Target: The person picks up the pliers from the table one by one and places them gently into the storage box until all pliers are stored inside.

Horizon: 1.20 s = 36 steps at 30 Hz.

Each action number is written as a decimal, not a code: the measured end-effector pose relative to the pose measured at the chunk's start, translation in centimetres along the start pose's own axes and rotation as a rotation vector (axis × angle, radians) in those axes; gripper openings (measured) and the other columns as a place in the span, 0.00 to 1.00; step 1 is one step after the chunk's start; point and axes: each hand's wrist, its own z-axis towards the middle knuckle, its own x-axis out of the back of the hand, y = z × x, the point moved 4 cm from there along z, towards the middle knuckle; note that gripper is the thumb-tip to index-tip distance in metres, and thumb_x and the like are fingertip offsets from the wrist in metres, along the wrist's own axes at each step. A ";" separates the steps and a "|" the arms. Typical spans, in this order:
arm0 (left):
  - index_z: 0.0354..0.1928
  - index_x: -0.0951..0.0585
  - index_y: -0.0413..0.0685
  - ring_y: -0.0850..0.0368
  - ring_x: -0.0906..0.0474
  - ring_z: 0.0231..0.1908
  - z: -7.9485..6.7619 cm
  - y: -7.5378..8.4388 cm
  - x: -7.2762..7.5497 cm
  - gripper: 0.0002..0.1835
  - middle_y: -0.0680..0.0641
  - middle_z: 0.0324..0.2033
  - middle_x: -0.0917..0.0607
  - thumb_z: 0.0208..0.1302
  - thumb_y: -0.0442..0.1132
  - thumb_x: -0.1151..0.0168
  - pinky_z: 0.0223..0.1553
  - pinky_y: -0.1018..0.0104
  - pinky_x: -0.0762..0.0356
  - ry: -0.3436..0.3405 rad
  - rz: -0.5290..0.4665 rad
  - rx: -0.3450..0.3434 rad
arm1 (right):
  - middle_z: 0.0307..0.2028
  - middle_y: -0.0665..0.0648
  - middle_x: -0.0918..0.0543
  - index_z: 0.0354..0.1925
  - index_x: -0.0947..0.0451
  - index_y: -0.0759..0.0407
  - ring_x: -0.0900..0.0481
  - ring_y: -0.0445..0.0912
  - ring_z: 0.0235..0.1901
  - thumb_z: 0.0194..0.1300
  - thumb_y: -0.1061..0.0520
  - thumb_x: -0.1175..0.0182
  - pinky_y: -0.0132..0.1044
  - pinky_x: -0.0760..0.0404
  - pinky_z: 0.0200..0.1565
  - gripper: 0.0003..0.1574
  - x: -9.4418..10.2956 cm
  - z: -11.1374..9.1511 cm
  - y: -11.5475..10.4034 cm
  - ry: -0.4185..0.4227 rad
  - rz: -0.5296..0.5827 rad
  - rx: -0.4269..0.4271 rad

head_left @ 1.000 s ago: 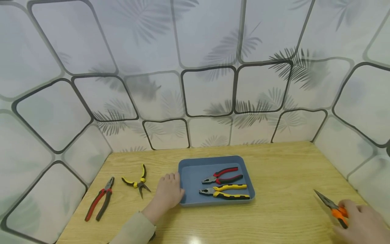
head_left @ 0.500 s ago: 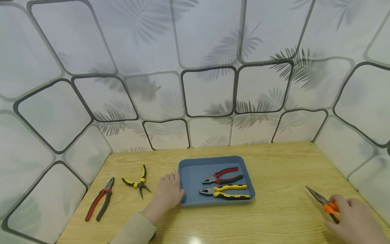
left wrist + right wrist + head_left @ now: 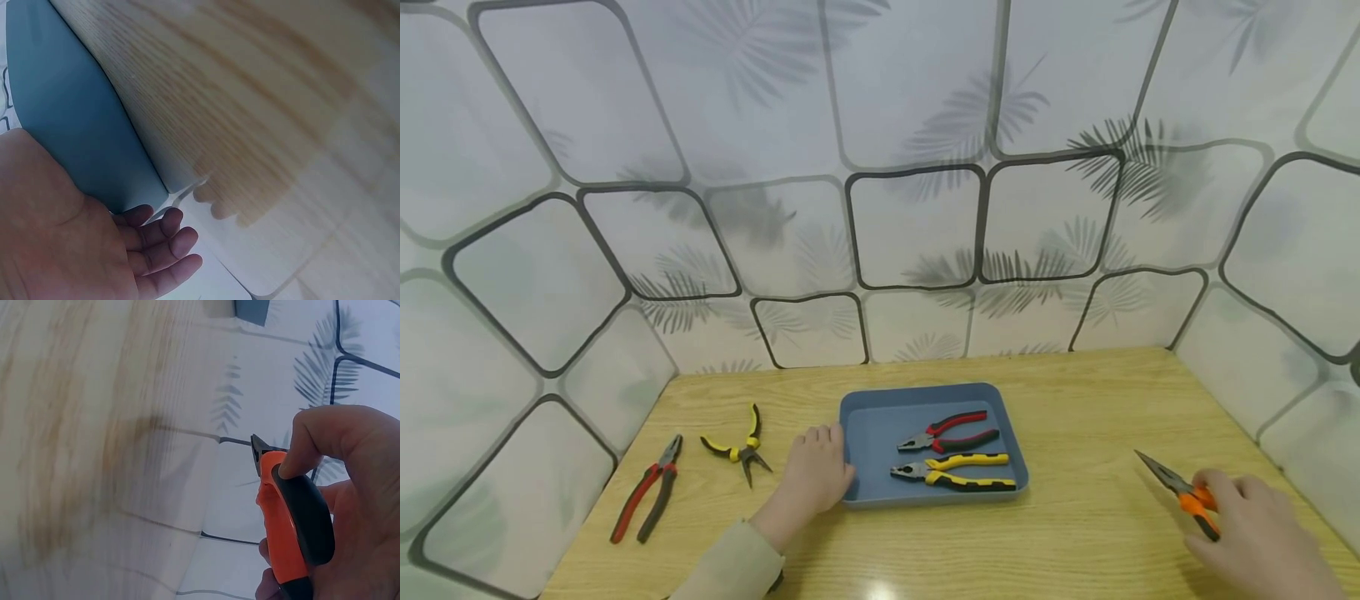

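Note:
My left hand (image 3: 820,468) rests against the left wall of a blue tray (image 3: 868,502); in the left wrist view its fingers (image 3: 164,247) are loosely bent beside the tray's wall (image 3: 81,119). My right hand (image 3: 1258,525) grips orange-and-black long-nose pliers (image 3: 1187,498) over the table's right side, their pointed nose towards the tray. The right wrist view has the thumb and fingers round the handles (image 3: 284,531). In the tray lie red-and-black combination pliers (image 3: 942,435) and, in front of them, yellow-and-black combination pliers (image 3: 951,473).
On the wooden table (image 3: 1075,542), left of the tray, small yellow-and-black pliers (image 3: 743,446) lie spread open. Farther left are red-and-black pliers (image 3: 651,487). Patterned panels (image 3: 917,225) stand behind and on both sides.
My right hand has moved left, towards the tray, with the long-nose pliers in its grip. The left hand, the tray and the other pliers have stayed in place.

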 end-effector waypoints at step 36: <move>0.46 0.31 0.37 0.46 0.25 0.41 -0.4 0.3 0.5 0.23 0.40 0.37 0.24 0.62 0.52 0.47 0.45 0.53 0.26 0.036 0.009 -0.010 | 0.34 0.64 0.28 0.48 0.30 0.59 0.32 0.54 0.31 0.43 0.49 0.31 0.41 0.33 0.21 0.34 1.2 0.1 -2.8 0.101 0.016 0.099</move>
